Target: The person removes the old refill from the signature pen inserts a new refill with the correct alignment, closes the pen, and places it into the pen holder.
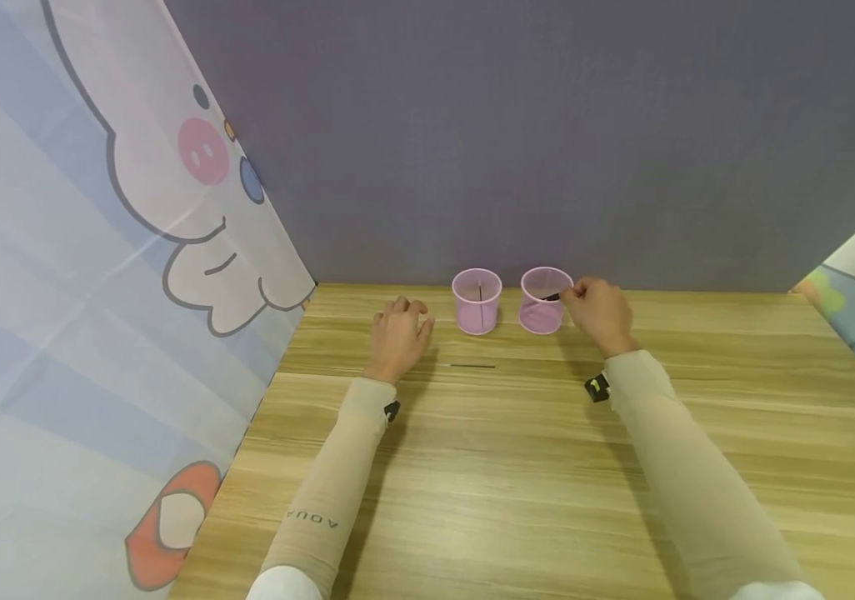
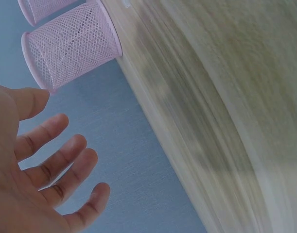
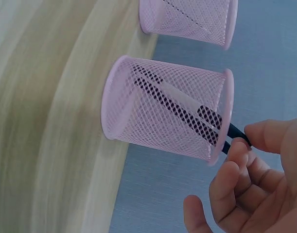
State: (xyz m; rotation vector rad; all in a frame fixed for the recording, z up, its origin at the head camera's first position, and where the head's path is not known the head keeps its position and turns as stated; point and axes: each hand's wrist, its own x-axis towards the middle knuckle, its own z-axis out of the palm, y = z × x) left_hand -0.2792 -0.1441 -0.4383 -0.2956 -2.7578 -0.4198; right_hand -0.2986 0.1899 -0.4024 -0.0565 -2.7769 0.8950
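Observation:
My right hand [image 1: 602,315] is at the rim of the right pink mesh pen holder [image 1: 540,320]. Thumb and fingertips pinch the dark end of a pen [image 3: 238,134], whose lower part slants inside the holder. Beside it, a second dark pen-like stick [image 3: 226,147] leans in the same holder, close under the fingers. My left hand [image 1: 400,333] hovers left of the other pink mesh holder [image 1: 476,320], fingers spread and slightly bent, holding nothing. A thin dark stick [image 1: 481,292] stands in that left holder.
A thin dark stick with a pale end [image 1: 472,366] lies on the wood-grain table [image 1: 495,483] in front of the left holder. Behind both holders rises a grey panel [image 1: 532,150]. A cartoon-printed curtain [image 1: 82,333] hangs along the left side.

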